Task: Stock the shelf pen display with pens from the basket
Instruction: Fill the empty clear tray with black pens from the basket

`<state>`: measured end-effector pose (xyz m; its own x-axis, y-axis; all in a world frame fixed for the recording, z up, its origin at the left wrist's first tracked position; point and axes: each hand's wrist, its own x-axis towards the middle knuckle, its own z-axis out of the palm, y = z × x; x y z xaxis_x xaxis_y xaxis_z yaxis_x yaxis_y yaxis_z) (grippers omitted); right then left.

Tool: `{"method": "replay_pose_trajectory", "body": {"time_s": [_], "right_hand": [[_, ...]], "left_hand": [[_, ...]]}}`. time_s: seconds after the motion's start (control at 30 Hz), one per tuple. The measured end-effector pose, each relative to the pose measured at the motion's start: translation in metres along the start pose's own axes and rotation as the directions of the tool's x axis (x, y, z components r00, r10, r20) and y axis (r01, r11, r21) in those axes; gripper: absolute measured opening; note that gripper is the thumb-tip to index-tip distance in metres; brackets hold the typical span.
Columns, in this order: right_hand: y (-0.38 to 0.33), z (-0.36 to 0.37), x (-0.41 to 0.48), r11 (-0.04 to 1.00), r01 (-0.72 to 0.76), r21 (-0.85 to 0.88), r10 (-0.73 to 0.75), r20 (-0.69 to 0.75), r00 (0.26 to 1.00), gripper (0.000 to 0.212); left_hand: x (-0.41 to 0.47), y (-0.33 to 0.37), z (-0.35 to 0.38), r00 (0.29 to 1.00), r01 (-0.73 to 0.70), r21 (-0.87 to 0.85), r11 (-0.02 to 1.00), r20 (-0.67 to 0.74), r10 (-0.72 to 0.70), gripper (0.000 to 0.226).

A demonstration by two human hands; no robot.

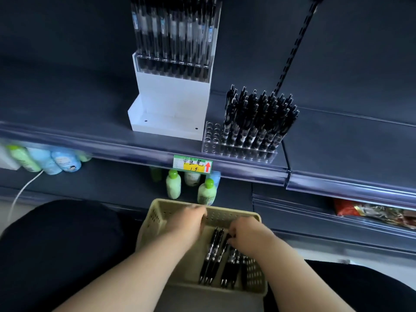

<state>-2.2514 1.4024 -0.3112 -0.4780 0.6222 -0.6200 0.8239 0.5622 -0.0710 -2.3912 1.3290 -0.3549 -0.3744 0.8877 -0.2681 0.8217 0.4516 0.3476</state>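
A beige plastic basket [157,212] rests on my lap, with several black pens [211,255] lying in it. Both hands are inside the basket. My left hand [189,224] is curled over the far end near the rim; whether it holds anything is hidden. My right hand [245,235] pinches the top of a black pen among the pile. On the shelf above stands a clear acrylic pen display [238,152], its right part filled with upright black pens [261,115] and its left holes [212,134] unfilled.
A white and clear pen stand [171,104] with upright pens stands left of the display. A price tag [192,165] hangs on the shelf edge. Green and blue bottles [173,185] sit on the lower shelf, snack packs [378,212] at right.
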Motion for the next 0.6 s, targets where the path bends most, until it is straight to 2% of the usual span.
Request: {"method": "replay_pose_trajectory", "body": {"time_s": [0.07, 0.1, 0.17, 0.23, 0.33, 0.47, 0.57, 0.6], "right_hand": [[0.002, 0.014, 0.012, 0.995, -0.054, 0.088, 0.050, 0.041, 0.998, 0.029], [0.002, 0.020, 0.018, 0.985, -0.085, 0.152, 0.077, 0.057, 0.995, 0.029], [0.000, 0.032, 0.028, 0.960, -0.129, 0.247, 0.111, 0.085, 0.990, 0.030], [-0.003, 0.044, 0.042, 0.936, -0.164, 0.312, 0.136, 0.110, 0.985, 0.031], [-0.010, 0.060, 0.061, 0.849, -0.250, 0.465, 0.194, 0.166, 0.967, 0.032], [-0.017, 0.079, 0.074, 0.622, -0.338, 0.706, 0.186, 0.286, 0.940, 0.023], [-0.012, 0.087, 0.079, 0.589, -0.330, 0.738, 0.170, 0.286, 0.943, 0.027], [-0.010, 0.088, 0.079, 0.586, -0.326, 0.742, 0.157, 0.291, 0.944, 0.024]], "left_hand": [[-0.002, -0.009, 0.033, 0.982, 0.183, -0.181, 0.966, 0.073, -0.172, 0.015], [-0.004, -0.014, 0.048, 0.970, 0.239, -0.216, 0.947, 0.100, -0.222, 0.012], [0.000, -0.022, 0.073, 0.942, 0.315, -0.288, 0.904, 0.212, -0.260, 0.018], [0.008, -0.022, 0.090, 0.912, 0.391, -0.341, 0.855, 0.271, -0.308, 0.011], [0.021, -0.012, 0.099, 0.906, 0.395, -0.408, 0.823, 0.324, -0.274, 0.012], [0.031, -0.005, 0.104, 0.884, 0.405, -0.416, 0.814, 0.407, -0.232, 0.010], [0.033, -0.009, 0.107, 0.884, 0.388, -0.400, 0.830, 0.417, -0.212, 0.006], [0.032, -0.011, 0.107, 0.882, 0.383, -0.399, 0.833, 0.426, -0.201, 0.011]]}}
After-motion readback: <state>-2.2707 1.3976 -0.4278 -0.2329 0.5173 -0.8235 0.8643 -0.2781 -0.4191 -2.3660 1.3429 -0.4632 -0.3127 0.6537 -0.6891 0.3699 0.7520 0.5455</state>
